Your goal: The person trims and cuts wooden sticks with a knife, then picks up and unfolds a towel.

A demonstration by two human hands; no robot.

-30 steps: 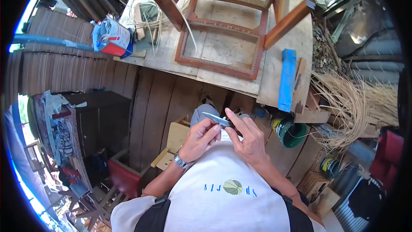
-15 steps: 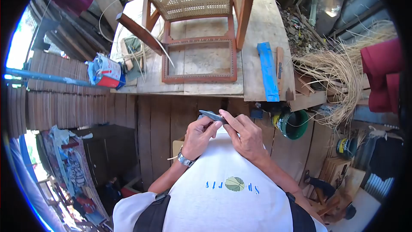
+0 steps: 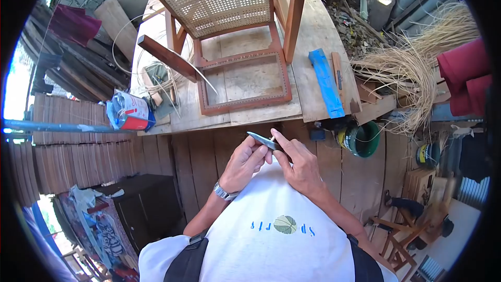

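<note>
Close in front of my chest, my right hand (image 3: 301,166) is closed around a small knife (image 3: 262,139), its grey blade pointing left and away from me. A small light piece (image 3: 273,138) shows by my right index finger. My left hand (image 3: 244,165), with a metal watch on its wrist, has its fingers pinched just beside the blade; what they hold is too small to make out. Beyond my hands a wooden chair frame (image 3: 245,105) with a woven cane back (image 3: 219,1) lies on the wooden table (image 3: 240,119).
Blue-wrapped strip (image 3: 326,83) on the table's right part; tin container (image 3: 130,110) at its left edge. Cane strands (image 3: 412,68) hang at the right above a green bucket (image 3: 365,139). Dark cabinet (image 3: 143,209) at lower left. Another person (image 3: 409,207) is at lower right.
The view has swung to the right, so the chair and table appear further left. Both hands stay together at the knife, with small finger shifts. The other person has come into view.
</note>
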